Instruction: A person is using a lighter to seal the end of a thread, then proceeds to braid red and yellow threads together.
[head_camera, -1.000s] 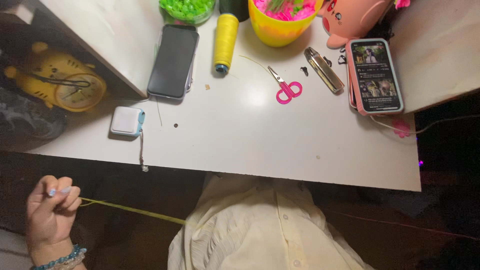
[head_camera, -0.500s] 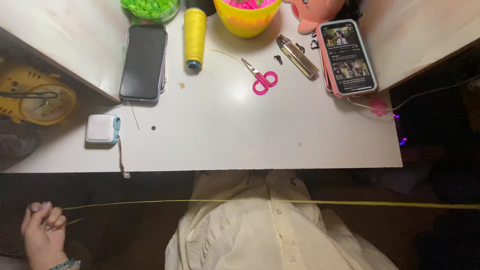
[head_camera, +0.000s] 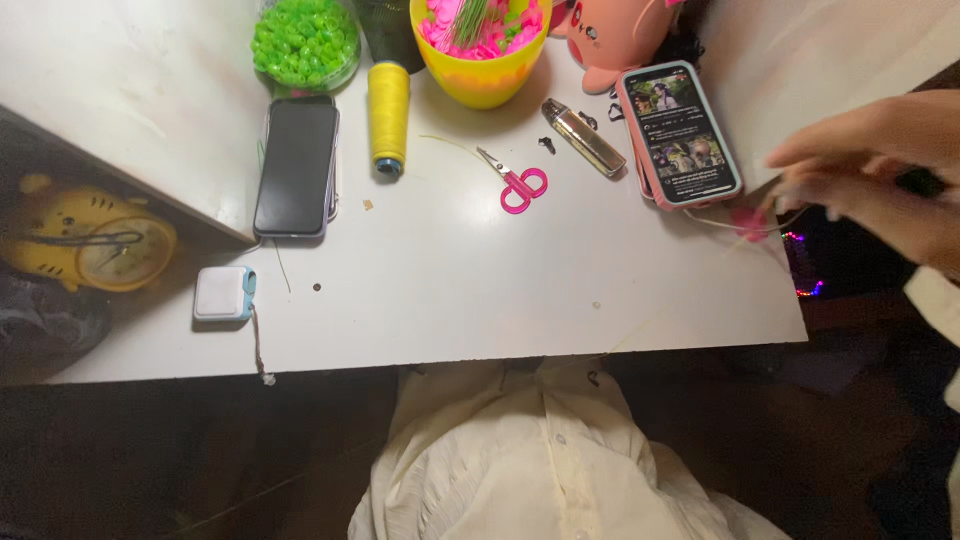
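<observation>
My right hand (head_camera: 870, 170) comes in blurred from the right edge, fingers pinched together beside the lit phone in a pink case (head_camera: 678, 135). A thin yellow thread (head_camera: 680, 305) runs from those fingers down across the white table (head_camera: 450, 290) to its front edge and over my cream shirt (head_camera: 540, 460). My left hand is out of view. A yellow thread spool (head_camera: 388, 115) lies at the back of the table, with small pink scissors (head_camera: 520, 185) to its right.
At the back stand a yellow cup of pink beads (head_camera: 480, 60), a bowl of green beads (head_camera: 305, 42) and a pink pig toy (head_camera: 610, 35). A dark phone (head_camera: 296, 168), a gold metal tube (head_camera: 583, 138) and a small white box (head_camera: 224, 293) lie about. A yellow clock (head_camera: 95, 245) sits lower left.
My left hand, which held the thread at lower left, has dropped out of view. The taut thread has slackened and swung up to the right, where my right hand has appeared.
</observation>
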